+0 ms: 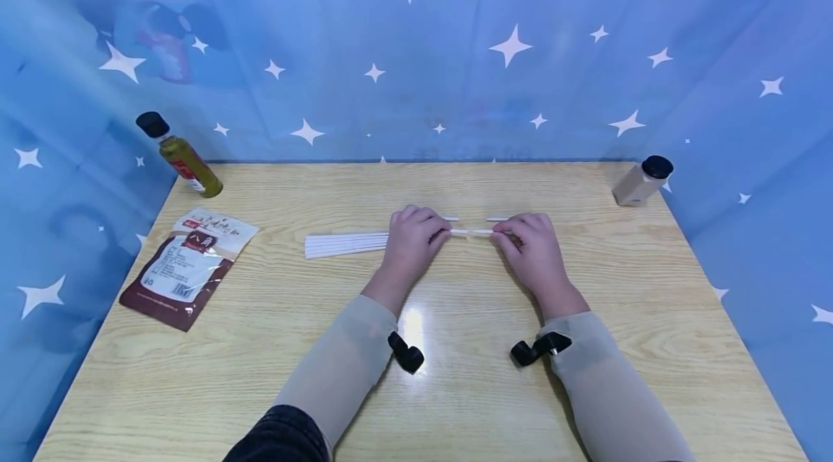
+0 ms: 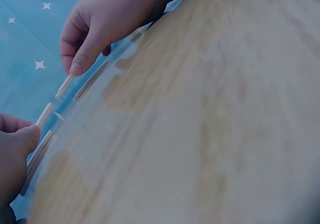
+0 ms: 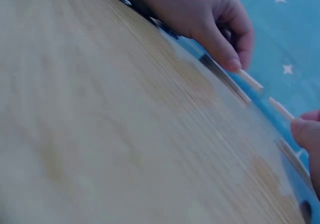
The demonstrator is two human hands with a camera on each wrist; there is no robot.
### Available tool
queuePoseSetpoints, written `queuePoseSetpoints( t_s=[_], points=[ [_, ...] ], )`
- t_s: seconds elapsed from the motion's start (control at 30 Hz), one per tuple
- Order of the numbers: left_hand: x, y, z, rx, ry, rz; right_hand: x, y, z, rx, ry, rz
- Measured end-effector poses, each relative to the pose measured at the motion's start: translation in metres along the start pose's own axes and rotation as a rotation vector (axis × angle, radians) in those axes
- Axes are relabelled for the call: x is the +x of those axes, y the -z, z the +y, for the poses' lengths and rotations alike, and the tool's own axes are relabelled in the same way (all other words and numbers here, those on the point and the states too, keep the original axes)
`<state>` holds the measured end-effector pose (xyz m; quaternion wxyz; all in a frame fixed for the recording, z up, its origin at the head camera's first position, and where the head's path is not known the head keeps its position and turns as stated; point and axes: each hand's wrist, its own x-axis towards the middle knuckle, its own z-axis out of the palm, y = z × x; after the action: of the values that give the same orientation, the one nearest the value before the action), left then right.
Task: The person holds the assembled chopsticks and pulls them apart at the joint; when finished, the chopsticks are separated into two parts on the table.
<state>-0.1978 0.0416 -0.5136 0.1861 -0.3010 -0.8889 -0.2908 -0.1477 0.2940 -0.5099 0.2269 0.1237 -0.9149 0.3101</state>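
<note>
My left hand (image 1: 410, 238) pinches a thin, pale stick piece (image 1: 459, 231) between thumb and finger. Opposite it, my right hand (image 1: 535, 249) pinches a similar stick piece (image 1: 483, 231). Their free ends point at each other across a small gap; in the left wrist view the right-hand piece (image 2: 64, 86) has an uneven, stepped tip. Just behind the fingers lie two more stick ends, the left one (image 1: 451, 218) and the right one (image 1: 497, 219), each partly hidden by a hand. A row of white sticks (image 1: 345, 246) lies side by side left of my left hand, which covers its right end.
On the far left stands an oil bottle (image 1: 190, 167) with a black cap. A brown-and-white packet (image 1: 185, 267) lies in front of it. At the back right is a black-lidded jar (image 1: 635, 186). Starry blue cloth (image 1: 416, 86) hangs behind the wooden table (image 1: 455, 404).
</note>
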Motion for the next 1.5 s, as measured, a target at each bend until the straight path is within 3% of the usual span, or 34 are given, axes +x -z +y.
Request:
queuePoseSetpoints(
  t_s=[0.33,0.87,1.37,1.5],
  points=[
    [0.006,0.002,-0.002,0.117,0.067,0.015,0.007,0.007,0.015,-0.065,0.01,0.042],
    [0.011,-0.001,-0.003,0.207,0.139,0.0,0.008,0.002,0.021,-0.122,-0.005,0.048],
    [0.012,-0.002,0.0,0.188,0.166,-0.005,0.01,0.004,0.021,-0.106,-0.078,0.048],
    [0.012,-0.004,0.001,0.197,0.159,0.002,0.008,0.006,0.022,-0.097,-0.135,0.042]
  ],
)
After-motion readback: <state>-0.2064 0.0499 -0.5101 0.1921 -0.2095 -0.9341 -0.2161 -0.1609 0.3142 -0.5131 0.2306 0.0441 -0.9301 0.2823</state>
